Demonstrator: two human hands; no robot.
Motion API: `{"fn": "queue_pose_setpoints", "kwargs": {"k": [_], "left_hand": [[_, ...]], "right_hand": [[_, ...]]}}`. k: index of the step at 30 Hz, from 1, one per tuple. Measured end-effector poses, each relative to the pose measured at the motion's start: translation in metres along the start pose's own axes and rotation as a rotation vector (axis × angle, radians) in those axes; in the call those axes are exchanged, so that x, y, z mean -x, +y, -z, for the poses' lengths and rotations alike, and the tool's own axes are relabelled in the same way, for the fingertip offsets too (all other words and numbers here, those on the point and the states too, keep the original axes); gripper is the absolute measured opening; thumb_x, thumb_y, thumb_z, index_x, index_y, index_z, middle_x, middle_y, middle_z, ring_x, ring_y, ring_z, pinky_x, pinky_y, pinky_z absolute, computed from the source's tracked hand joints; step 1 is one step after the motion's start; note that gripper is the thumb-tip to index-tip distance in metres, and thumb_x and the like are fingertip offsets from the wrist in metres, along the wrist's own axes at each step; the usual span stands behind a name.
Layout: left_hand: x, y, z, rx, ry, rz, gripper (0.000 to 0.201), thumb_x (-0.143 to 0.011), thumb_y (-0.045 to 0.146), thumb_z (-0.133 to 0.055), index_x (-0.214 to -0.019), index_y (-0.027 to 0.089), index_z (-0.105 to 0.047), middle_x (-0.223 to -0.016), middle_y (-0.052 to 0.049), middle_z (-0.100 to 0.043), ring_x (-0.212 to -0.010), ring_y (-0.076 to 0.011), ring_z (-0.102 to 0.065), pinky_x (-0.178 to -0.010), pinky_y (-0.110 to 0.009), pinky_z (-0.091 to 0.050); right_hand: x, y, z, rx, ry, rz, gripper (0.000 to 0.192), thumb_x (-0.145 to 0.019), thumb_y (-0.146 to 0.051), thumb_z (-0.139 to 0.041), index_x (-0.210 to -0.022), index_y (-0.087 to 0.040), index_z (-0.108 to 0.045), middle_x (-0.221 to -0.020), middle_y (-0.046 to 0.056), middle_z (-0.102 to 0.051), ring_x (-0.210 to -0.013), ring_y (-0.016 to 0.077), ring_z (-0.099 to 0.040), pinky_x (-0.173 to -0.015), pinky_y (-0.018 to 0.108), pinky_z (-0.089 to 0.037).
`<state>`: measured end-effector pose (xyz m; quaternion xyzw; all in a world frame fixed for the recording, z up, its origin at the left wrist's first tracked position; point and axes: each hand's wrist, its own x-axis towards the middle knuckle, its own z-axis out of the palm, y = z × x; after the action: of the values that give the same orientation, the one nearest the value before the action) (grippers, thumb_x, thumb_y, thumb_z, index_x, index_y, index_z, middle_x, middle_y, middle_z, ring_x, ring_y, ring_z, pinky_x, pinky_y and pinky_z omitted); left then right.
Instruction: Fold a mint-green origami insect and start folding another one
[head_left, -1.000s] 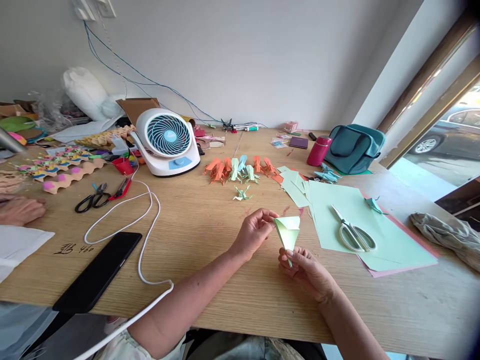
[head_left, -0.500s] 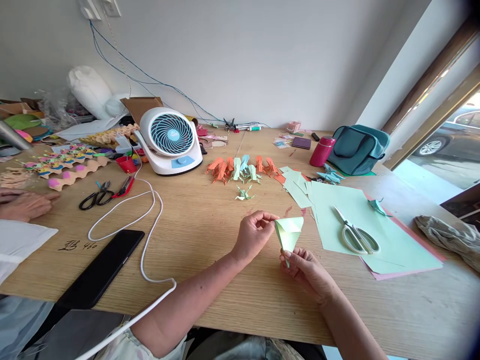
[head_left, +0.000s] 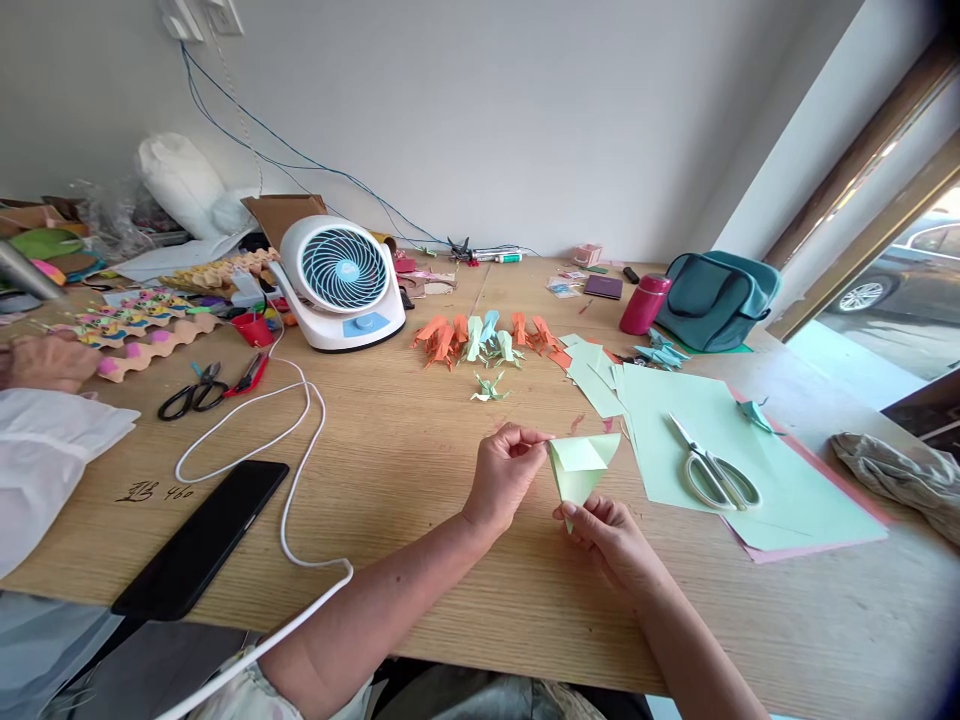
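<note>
A pale green sheet of folded paper is held up over the wooden table, its wide edge at the top and its point downward. My left hand pinches the upper left corner. Down at the lower tip, my right hand grips the paper between thumb and fingers. Beyond my hands stands a row of folded paper figures in orange, green and blue, with one green figure in front of it. White-handled scissors lie on large green sheets to the right.
A white fan stands at the back left, near black-handled scissors. A white cable loops past a black phone. At far left is another person's hand. A pink bottle and teal bag stand back right.
The folded paper has turned and its top has spread wider to the right, while both my hands keep hold. The other person's hand and white sleeve at far left have moved.
</note>
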<state>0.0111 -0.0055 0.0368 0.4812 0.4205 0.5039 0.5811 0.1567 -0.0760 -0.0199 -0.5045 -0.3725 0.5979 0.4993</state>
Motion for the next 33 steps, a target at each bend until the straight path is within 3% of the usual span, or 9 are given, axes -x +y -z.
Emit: {"fn": "queue_pose_setpoints", "kwargs": {"k": [8,13,18,26,33], "left_hand": [[-0.0045,-0.0036,0.0016,0.127,-0.060,0.160,0.027,-0.063,0.037,-0.077,-0.071,0.014,-0.066,-0.059,0.004,-0.049,-0.054,-0.0069,-0.037,-0.045,-0.017,-0.027],[-0.0077,-0.0032,0.0047,0.049,-0.107,0.101,0.024,-0.068,0.037,-0.073,-0.073,0.015,-0.066,-0.056,0.005,-0.046,-0.052,-0.0070,-0.035,-0.044,-0.017,-0.028],[-0.0079,-0.0043,0.0042,-0.048,-0.084,-0.050,0.015,-0.072,0.030,-0.067,-0.070,0.015,-0.065,-0.063,0.002,-0.056,-0.055,-0.0076,-0.042,-0.048,-0.018,-0.034],[-0.0058,-0.0025,0.0031,0.059,-0.155,0.079,0.023,-0.071,0.036,-0.069,-0.075,0.014,-0.065,-0.056,0.005,-0.046,-0.049,-0.0062,-0.034,-0.042,-0.017,-0.028],[-0.0057,0.0009,0.0038,0.051,-0.145,0.037,0.016,-0.072,0.031,-0.064,-0.068,0.015,-0.061,-0.055,0.006,-0.044,-0.048,-0.0058,-0.033,-0.043,-0.017,-0.030]], "right_hand": [[-0.0026,0.0038,0.0018,0.155,0.061,0.074,0.044,-0.068,-0.059,-0.078,-0.070,-0.015,-0.074,-0.053,-0.003,-0.044,-0.054,0.0103,-0.030,-0.053,0.027,-0.021],[-0.0021,0.0055,0.0020,0.179,0.076,0.093,0.045,-0.069,-0.060,-0.077,-0.069,-0.015,-0.073,-0.054,-0.001,-0.047,-0.055,0.0109,-0.033,-0.052,0.027,-0.024],[-0.0026,0.0042,-0.0002,0.186,0.098,0.093,0.045,-0.066,-0.060,-0.079,-0.065,-0.015,-0.072,-0.053,-0.001,-0.046,-0.054,0.0106,-0.034,-0.051,0.026,-0.025],[-0.0017,-0.0005,-0.0030,0.174,0.095,0.110,0.045,-0.065,-0.059,-0.079,-0.060,-0.016,-0.067,-0.052,-0.003,-0.043,-0.054,0.0105,-0.033,-0.053,0.026,-0.025],[-0.0027,0.0015,-0.0036,0.229,0.111,0.140,0.045,-0.066,-0.058,-0.078,-0.057,-0.018,-0.060,-0.051,-0.004,-0.038,-0.053,0.0103,-0.028,-0.051,0.027,-0.022]]}}
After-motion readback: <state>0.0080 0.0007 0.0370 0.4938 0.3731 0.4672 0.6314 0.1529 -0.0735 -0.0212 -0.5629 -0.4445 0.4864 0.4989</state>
